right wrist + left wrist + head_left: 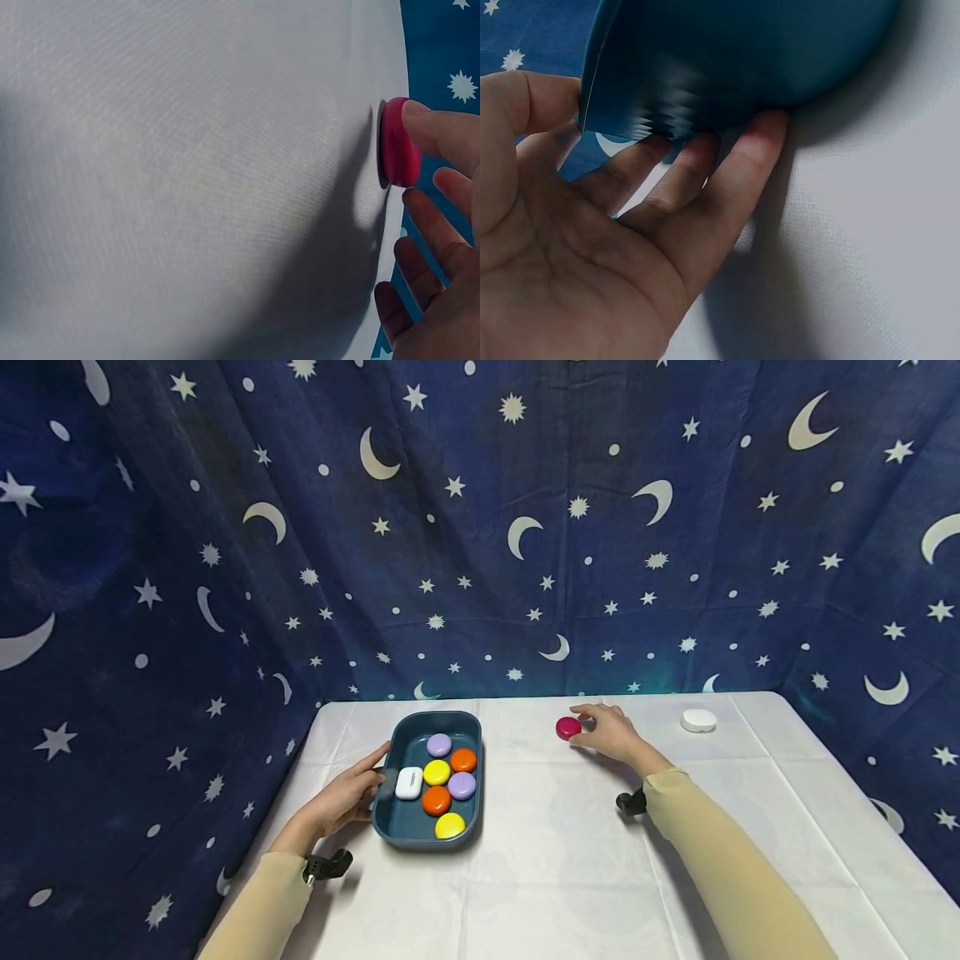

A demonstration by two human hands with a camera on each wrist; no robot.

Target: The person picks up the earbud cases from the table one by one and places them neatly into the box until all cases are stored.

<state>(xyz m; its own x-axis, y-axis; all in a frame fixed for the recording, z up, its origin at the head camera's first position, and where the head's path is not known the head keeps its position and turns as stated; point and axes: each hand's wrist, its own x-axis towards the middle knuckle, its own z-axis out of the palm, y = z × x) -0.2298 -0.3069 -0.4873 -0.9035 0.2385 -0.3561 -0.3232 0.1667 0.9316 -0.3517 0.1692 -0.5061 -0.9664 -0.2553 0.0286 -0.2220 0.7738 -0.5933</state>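
My left hand (348, 793) grips the left side of a dark teal rectangular box (427, 842). In the left wrist view, thumb and index finger meet at its rim while the other fingers lie against the outer wall. Inside the box are a white rounded-square piece (408, 783) and several round pieces in purple, orange and yellow. On the right, my right hand (611, 732) reaches around a glossy crimson round piece (568, 728) lying on the table. The thumb (435, 131) touches the piece; its other fingers appear slightly apart from it.
A white oval piece (698, 720) lies at the back right of the table. White cloth (555, 877) covers the tabletop. Behind and at the sides hangs a dark blue curtain (480, 568) with moons and stars, close to the table's back edge.
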